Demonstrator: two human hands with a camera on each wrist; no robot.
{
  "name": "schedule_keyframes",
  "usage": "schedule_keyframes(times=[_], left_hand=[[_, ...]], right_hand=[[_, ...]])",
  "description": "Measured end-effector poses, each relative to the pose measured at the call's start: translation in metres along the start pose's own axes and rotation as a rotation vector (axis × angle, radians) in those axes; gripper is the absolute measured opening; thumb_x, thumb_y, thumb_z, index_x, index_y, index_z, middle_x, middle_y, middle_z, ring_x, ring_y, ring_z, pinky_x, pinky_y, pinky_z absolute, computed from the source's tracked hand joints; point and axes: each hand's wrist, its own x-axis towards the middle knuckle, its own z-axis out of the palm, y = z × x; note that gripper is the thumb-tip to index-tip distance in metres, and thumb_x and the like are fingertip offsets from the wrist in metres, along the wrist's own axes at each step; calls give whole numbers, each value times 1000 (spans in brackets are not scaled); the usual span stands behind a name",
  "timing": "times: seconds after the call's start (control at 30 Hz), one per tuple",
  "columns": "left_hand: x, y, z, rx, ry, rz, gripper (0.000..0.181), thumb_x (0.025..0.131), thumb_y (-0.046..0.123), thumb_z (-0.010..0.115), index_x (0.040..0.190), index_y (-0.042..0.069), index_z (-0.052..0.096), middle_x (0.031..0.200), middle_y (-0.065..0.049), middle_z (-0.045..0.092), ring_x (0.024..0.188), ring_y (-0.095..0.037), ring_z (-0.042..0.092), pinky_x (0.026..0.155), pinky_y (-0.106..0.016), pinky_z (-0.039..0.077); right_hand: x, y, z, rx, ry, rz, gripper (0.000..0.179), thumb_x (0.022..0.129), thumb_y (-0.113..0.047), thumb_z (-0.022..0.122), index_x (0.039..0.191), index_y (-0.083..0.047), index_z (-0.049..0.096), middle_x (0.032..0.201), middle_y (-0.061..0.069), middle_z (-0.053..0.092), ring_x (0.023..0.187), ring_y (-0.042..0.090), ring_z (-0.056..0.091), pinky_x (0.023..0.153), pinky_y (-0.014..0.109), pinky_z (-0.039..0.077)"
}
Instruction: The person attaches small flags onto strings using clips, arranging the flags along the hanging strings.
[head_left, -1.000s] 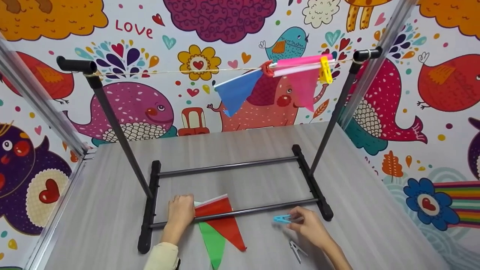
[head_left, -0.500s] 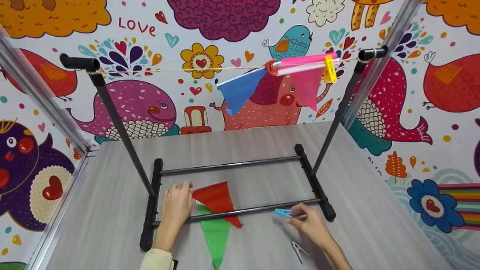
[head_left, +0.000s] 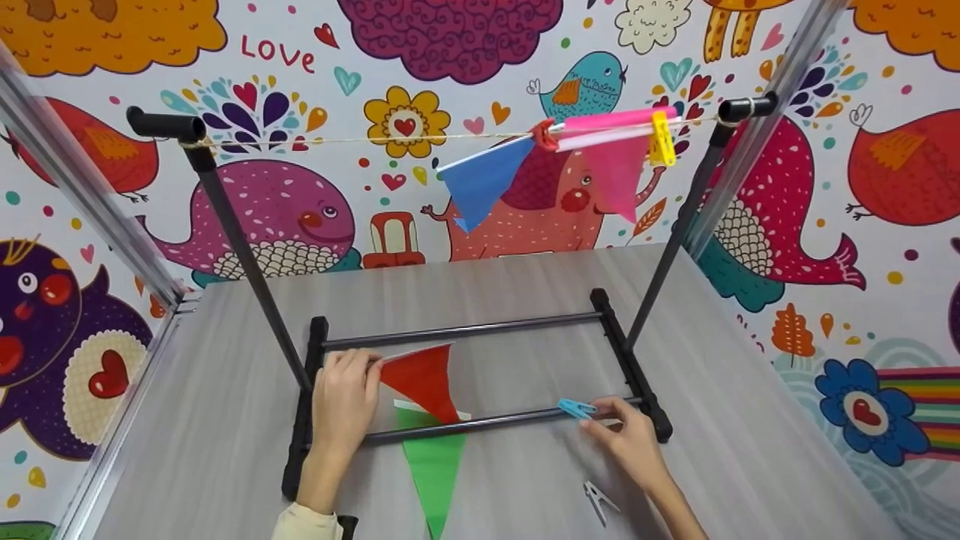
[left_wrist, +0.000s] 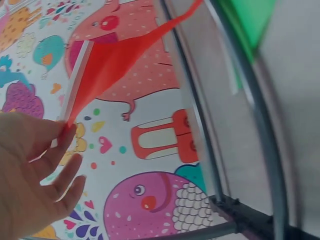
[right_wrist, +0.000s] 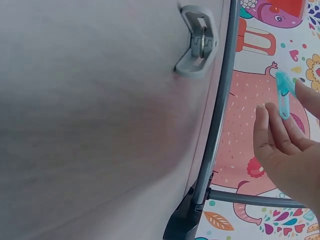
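My left hand pinches one corner of a red triangular flag by its white-edged top. In the left wrist view the red flag hangs from thumb and forefinger, its tip trailing toward the rack. A light-blue clothespin is pinched between thumb and fingers of my right hand, above the rack's front bar. Flat on the table lies a green triangular flag, partly under that bar. A grey clothespin rests on the table near my right forearm.
A black rack stands on the table, with a string tied between its posts. On the string hang a blue flag and a pink flag, with a red clothespin and a yellow clothespin.
My left hand has lifted the red flag up and away from the green one, past the front bar. My right hand has risen slightly with the blue clothespin.
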Motion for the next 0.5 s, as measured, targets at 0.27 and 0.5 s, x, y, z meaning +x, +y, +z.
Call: schedule_keyframes(times=[0.27, 0.5], left_hand=[[9, 7, -16, -180, -2, -145, 5, 85, 9, 72, 85, 5, 69, 79, -2, 67, 84, -23, 56, 72, -37, 46], [19, 9, -32, -266, -15, -208, 5, 86, 10, 72, 89, 6, 71, 83, -3, 69, 85, -21, 58, 76, -37, 46]], right_hand=[[5, -8, -1, 88, 33, -34, 29, 76, -14, 81, 100, -5, 69, 90, 5, 68, 83, 15, 65, 73, 24, 52], [13, -43, -9, 200, 16, -67, 29, 79, -2, 76, 106, 3, 67, 93, 13, 67, 83, 19, 65, 71, 24, 53]])
